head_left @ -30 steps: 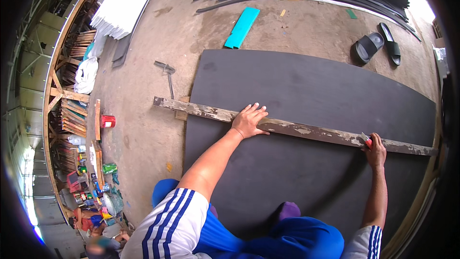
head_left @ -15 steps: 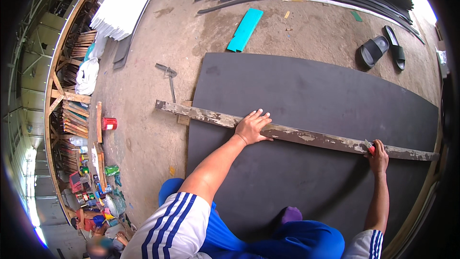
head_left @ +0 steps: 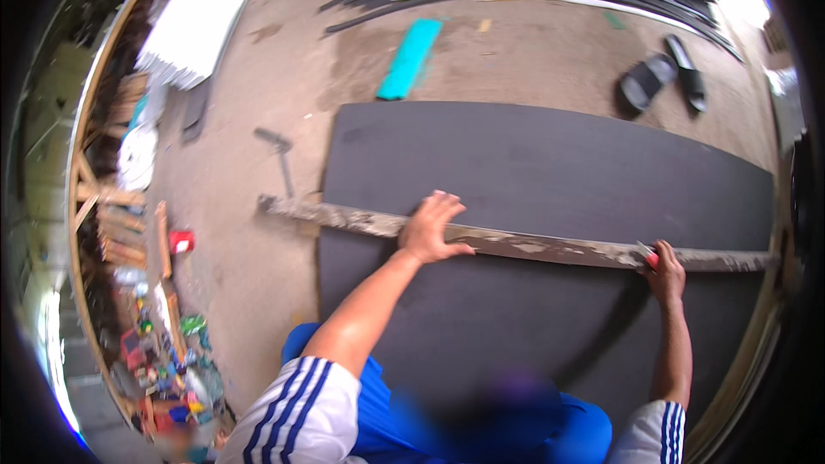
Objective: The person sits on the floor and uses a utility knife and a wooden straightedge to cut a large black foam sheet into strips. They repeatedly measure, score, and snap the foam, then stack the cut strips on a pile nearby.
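Mid-frame, the left hand [head_left: 430, 228] splays wide, likely steadying the worn bar [head_left: 550, 248]; at frame right, the right hand [head_left: 667, 273] grips a red cutter [head_left: 653, 261].

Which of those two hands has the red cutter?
The right hand: it grips the red cutter, while the left hand lies spread over the worn bar with no tool visible.

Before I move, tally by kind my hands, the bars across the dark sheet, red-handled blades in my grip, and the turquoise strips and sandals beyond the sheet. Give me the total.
Hands: 2 (left hand, right hand)
Worn bar: 1
Red-handled blade: 1
Turquoise strip: 1
Sandals: 2
Total: 7
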Demonstrator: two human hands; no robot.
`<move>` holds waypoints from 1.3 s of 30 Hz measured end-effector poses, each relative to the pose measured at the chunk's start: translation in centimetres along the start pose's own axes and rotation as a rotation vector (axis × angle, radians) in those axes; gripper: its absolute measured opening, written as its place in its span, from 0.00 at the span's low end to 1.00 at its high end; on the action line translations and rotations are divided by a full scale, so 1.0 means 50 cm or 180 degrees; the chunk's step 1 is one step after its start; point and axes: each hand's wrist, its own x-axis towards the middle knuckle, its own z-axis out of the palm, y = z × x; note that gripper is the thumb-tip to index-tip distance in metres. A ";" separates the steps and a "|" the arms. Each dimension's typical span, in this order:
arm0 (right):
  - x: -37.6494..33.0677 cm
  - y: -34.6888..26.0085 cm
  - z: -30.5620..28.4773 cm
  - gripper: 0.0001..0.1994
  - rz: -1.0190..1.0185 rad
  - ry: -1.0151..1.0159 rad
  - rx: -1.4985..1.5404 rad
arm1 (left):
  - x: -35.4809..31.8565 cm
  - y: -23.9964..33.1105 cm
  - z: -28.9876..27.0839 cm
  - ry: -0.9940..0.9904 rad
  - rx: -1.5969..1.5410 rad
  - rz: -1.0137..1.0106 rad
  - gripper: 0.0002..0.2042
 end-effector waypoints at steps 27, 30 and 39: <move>0.049 0.129 -0.085 0.42 0.0396 -0.0749 -0.0244 | 0.062 0.068 0.016 -0.0821 0.1454 -0.1662 0.32; 0.053 0.132 -0.084 0.41 0.0401 -0.0744 -0.0198 | 0.061 0.068 0.016 -0.0815 0.1451 -0.1664 0.33; 0.058 0.126 -0.098 0.38 0.0365 -0.0828 -0.0210 | 0.057 0.067 0.017 -0.0784 0.1451 -0.1614 0.33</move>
